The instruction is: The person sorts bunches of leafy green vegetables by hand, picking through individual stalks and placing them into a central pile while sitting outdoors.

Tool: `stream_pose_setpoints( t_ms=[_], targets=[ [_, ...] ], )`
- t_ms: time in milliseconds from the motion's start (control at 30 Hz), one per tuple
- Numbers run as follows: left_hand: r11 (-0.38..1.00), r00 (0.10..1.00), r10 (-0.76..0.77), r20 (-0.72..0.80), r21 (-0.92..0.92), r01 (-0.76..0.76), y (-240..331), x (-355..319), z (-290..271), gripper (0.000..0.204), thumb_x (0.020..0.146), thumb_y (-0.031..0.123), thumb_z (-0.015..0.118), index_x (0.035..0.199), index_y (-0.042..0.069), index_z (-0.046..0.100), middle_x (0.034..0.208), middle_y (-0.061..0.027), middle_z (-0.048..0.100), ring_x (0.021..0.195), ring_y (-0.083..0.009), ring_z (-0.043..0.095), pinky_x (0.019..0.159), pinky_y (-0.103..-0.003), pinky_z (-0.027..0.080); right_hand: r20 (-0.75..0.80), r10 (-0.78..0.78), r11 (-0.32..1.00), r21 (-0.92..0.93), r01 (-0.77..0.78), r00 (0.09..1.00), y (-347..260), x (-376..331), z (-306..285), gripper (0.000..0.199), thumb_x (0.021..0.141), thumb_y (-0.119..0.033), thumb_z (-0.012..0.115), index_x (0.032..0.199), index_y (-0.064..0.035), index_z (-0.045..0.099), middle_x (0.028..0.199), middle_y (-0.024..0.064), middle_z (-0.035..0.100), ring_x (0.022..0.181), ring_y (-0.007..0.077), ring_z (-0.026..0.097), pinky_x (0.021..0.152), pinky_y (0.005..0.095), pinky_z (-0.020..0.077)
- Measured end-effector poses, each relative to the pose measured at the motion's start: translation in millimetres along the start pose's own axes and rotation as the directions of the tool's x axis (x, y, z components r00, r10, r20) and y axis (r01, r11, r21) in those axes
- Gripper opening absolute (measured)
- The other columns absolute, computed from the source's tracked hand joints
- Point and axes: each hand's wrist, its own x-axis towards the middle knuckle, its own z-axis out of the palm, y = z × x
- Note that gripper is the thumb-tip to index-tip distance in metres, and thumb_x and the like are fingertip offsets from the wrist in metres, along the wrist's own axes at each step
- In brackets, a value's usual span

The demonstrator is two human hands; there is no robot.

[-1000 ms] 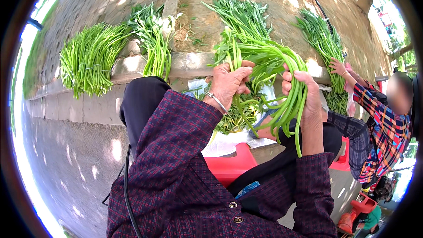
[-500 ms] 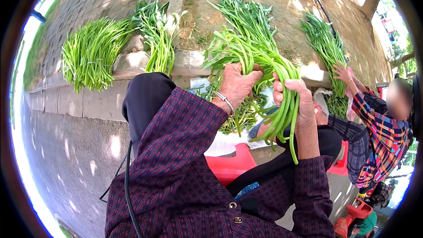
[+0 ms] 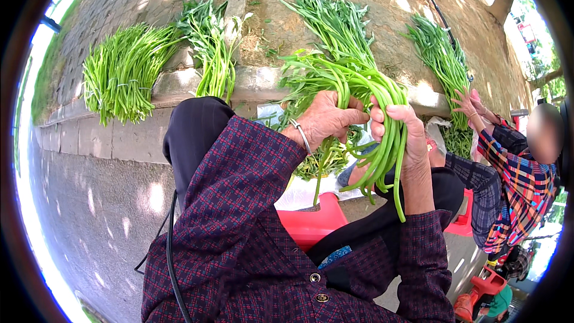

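Observation:
A bunch of long green leafy-vegetable stems (image 3: 390, 137) is clenched in my right hand (image 3: 414, 128), its cut ends drooping below the fist and its leaves fanning out beyond it. My left hand (image 3: 329, 121), with a silver bangle on the wrist, pinches a few stems (image 3: 341, 84) just left of the bunch. One of them hangs below the left fingers. Under my hands lies a loose heap of greens (image 3: 326, 161) on white plastic sheeting (image 3: 305, 196), partly hidden by my hands and the stems. A leafy pile (image 3: 338, 30) spreads over the ground just beyond.
To the left, a tied bundle of greens (image 3: 122, 78) and a smaller bunch (image 3: 215, 69) lie across the stone curb (image 3: 260, 84). A red stool (image 3: 312, 221) is below me. At right, a person in a plaid shirt (image 3: 520, 179) touches another pile of greens (image 3: 439, 60).
My left hand has shifted slightly, its thumb and fingers reaching closer to the bunch. The strand hanging beneath it has swung left and lower. My right hand keeps its grip.

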Motion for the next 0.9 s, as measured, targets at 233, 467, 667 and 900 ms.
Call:
stream_pose_setpoints(
  t_ms=[233,467,667,900],
  targets=[
    [0.998,0.999,-0.032,-0.017,0.054,0.033,2,-2,-4,0.016,0.075,0.014,0.073,0.081,0.004,0.062,0.055,0.0030,0.048,0.041,-0.0050,0.041,0.038,-0.022,0.034,-0.026,0.003,1.000,-0.018,-0.003,1.000,-5,0,-3,0.035,0.081,-0.016,0.056,0.108,0.0048,0.053,0.076,0.0075,0.060,0.060,0.0142,0.059,0.051,0.0229,0.0499],
    [0.980,0.993,-0.110,0.032,0.170,0.103,13,-7,-4,0.018,0.076,0.014,0.072,0.083,0.004,0.058,0.053,0.0034,0.045,0.041,-0.0053,0.039,0.037,-0.022,0.031,-0.113,-0.041,0.996,-0.085,0.032,0.993,-14,0,-15,0.035,0.080,-0.016,0.056,0.108,0.0051,0.054,0.075,0.0066,0.059,0.060,0.0139,0.059,0.051,0.0230,0.0484],
    [0.990,0.992,-0.119,0.037,0.078,0.116,4,-4,-12,0.018,0.076,0.012,0.072,0.085,0.006,0.057,0.056,0.0035,0.046,0.041,-0.0060,0.038,0.039,-0.023,0.032,-0.128,-0.058,0.995,-0.083,0.047,0.990,-15,0,-12,0.036,0.079,-0.013,0.058,0.109,0.0070,0.054,0.075,0.0065,0.060,0.059,0.0133,0.059,0.052,0.0228,0.0503],
    [0.994,0.994,-0.104,0.036,0.027,0.103,6,-3,-8,0.018,0.076,0.006,0.069,0.090,0.004,0.057,0.057,0.0032,0.047,0.042,-0.0065,0.039,0.041,-0.024,0.035,-0.137,-0.053,0.992,-0.117,0.037,0.989,-17,-2,-15,0.034,0.079,-0.012,0.058,0.108,0.0052,0.055,0.075,0.0062,0.060,0.057,0.0132,0.061,0.052,0.0221,0.0518]
  ],
)
